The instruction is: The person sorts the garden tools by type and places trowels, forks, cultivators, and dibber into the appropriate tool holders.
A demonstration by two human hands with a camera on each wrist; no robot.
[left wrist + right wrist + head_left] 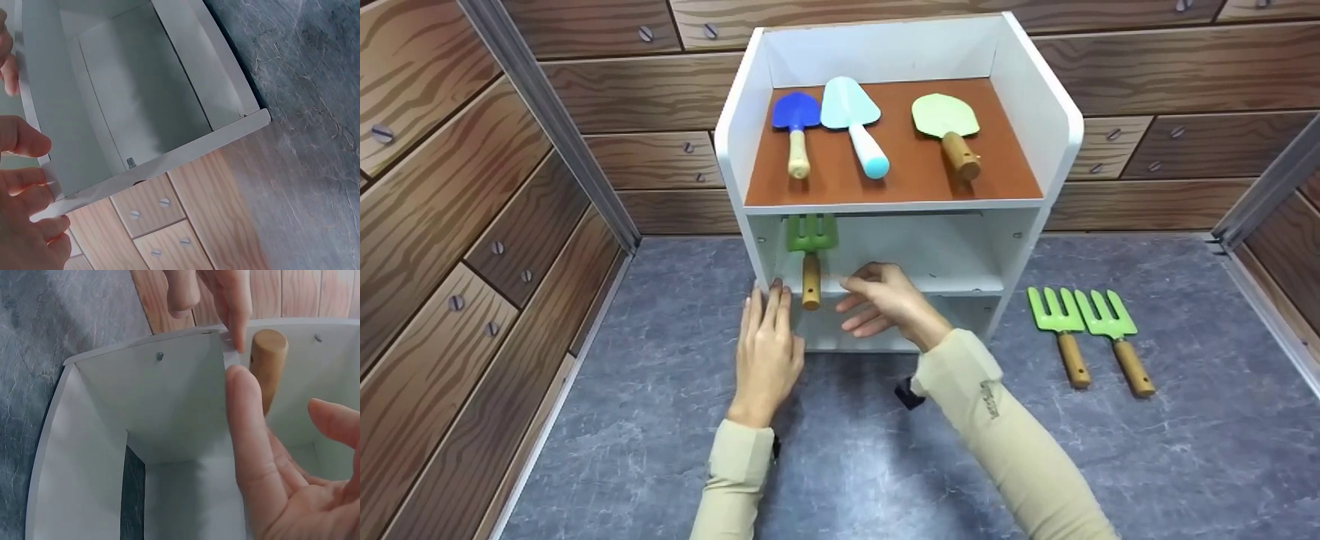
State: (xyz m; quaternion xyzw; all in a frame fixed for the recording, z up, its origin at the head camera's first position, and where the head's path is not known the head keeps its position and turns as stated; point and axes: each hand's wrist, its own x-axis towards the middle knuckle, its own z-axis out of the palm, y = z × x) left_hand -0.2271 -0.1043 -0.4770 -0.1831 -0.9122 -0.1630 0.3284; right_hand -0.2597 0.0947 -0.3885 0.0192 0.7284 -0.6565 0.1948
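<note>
A small green hand fork (811,262) with a wooden handle lies on the middle shelf of the white cabinet (930,244), at its left, the handle jutting over the front edge. My left hand (767,352) touches the cabinet's left front edge with its fingers extended, just left of the handle. To the right of the fork, my right hand (889,304) is at the shelf's front with loosely bent fingers and holds nothing. In the right wrist view, the round end of the fork's handle (270,360) shows beyond my right hand's fingers, apart from them.
On the brown top shelf (900,187) lie a blue trowel (796,112), a light-blue trowel (851,120) and a pale green trowel (946,120). Two more green hand forks, one left (1059,322) and one right (1114,330), lie on the grey floor to the right. Wood-patterned walls stand behind and beside.
</note>
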